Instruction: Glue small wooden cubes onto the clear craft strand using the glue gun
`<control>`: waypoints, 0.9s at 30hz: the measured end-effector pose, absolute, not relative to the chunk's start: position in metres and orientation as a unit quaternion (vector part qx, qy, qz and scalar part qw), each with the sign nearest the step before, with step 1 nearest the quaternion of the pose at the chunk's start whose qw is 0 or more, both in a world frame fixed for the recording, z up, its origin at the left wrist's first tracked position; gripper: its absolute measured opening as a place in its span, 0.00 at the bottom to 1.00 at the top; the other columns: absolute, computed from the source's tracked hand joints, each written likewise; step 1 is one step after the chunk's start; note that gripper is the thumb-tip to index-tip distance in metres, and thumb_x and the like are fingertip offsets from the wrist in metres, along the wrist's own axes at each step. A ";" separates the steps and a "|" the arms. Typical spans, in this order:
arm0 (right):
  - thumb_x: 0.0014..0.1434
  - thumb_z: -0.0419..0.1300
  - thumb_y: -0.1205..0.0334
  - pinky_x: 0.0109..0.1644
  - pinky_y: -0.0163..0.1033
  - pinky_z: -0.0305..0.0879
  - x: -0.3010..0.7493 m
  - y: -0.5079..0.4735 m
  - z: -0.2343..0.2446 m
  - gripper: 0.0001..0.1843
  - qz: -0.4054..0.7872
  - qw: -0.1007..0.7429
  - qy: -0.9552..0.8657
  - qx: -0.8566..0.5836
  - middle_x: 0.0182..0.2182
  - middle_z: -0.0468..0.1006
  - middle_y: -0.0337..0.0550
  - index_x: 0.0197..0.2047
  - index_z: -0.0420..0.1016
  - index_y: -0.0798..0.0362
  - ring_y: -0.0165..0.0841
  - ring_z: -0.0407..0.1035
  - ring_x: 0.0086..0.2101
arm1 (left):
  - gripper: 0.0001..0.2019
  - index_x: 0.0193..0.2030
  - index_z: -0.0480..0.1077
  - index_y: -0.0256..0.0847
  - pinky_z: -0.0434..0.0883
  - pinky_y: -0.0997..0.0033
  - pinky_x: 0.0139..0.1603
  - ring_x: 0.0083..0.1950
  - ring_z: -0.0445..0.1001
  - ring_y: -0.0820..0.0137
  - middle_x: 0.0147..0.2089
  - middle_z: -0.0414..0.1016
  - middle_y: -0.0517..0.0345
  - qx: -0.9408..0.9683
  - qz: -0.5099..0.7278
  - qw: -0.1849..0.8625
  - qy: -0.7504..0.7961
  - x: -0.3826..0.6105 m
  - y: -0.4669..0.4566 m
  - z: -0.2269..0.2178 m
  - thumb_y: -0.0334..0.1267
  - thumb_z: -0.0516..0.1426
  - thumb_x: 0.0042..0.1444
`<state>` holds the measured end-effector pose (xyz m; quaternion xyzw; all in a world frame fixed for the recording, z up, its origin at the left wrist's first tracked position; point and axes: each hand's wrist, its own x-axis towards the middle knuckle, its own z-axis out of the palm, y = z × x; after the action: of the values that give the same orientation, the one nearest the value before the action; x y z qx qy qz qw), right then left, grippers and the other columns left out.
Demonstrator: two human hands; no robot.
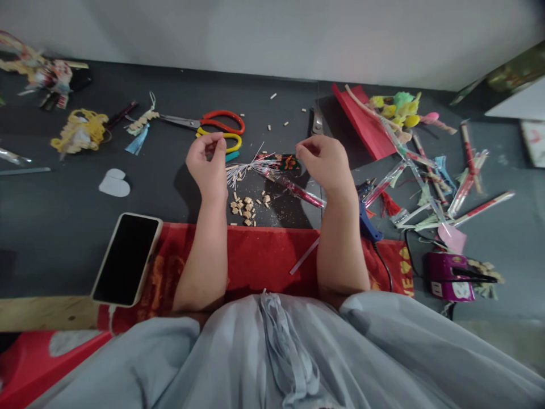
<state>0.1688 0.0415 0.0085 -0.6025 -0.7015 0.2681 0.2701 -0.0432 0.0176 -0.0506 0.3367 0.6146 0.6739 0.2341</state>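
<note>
Both my hands are raised over the dark table, apart from each other. My left hand [208,165] has thumb and fingertips pinched together beside the scissors [223,117], which have orange and yellow handles. My right hand [327,162] is pinched in the same way; whatever either pinch holds is too thin or hidden to make out. Between the hands lie a bundle of thin white strings [244,170] and a dark flower-patterned strip [288,162]. Nearer to me are several small pale wooden pieces [246,209]. A red stick in clear wrap [304,194] points toward my right forearm.
A phone [126,259] lies at left on a red cloth [268,255], near a white heart cutout [114,183]. Yellow yarn [83,132] sits farther back. By my right forearm is a blue glue gun [367,222]. Wrapped sticks [464,190] and a purple box [449,276] occupy the right.
</note>
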 end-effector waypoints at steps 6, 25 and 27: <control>0.55 0.57 0.62 0.40 0.41 0.65 0.158 0.036 0.009 0.11 0.327 0.208 -0.751 -0.535 0.32 0.79 0.46 0.39 0.77 0.56 0.33 0.70 0.33 | 0.04 0.30 0.71 0.43 0.72 0.71 0.44 0.39 0.73 0.72 0.34 0.75 0.60 0.350 0.646 0.172 0.656 -0.041 0.014 -0.044 0.31 0.57 0.53; 0.57 0.55 0.62 0.40 0.39 0.63 0.147 0.031 0.013 0.12 0.355 0.157 -0.786 -0.482 0.34 0.81 0.46 0.38 0.79 0.56 0.33 0.71 0.35 | 0.10 0.26 0.67 0.42 0.47 0.33 0.64 0.64 0.55 0.49 0.43 0.67 0.48 0.451 0.463 0.107 0.756 -0.031 -0.006 -0.024 0.22 0.57 0.44; 0.57 0.55 0.62 0.40 0.39 0.63 0.147 0.031 0.012 0.12 0.354 0.161 -0.786 -0.481 0.34 0.81 0.46 0.38 0.79 0.56 0.33 0.71 0.35 | 0.09 0.26 0.66 0.43 0.45 0.33 0.65 0.65 0.52 0.48 0.45 0.67 0.48 0.442 0.469 0.094 0.759 -0.032 -0.007 -0.026 0.24 0.58 0.44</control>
<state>0.1468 0.0307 0.0123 -0.4810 -0.7859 0.3539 0.1606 -0.0319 -0.0066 -0.0256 0.4416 0.7593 0.4686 0.0940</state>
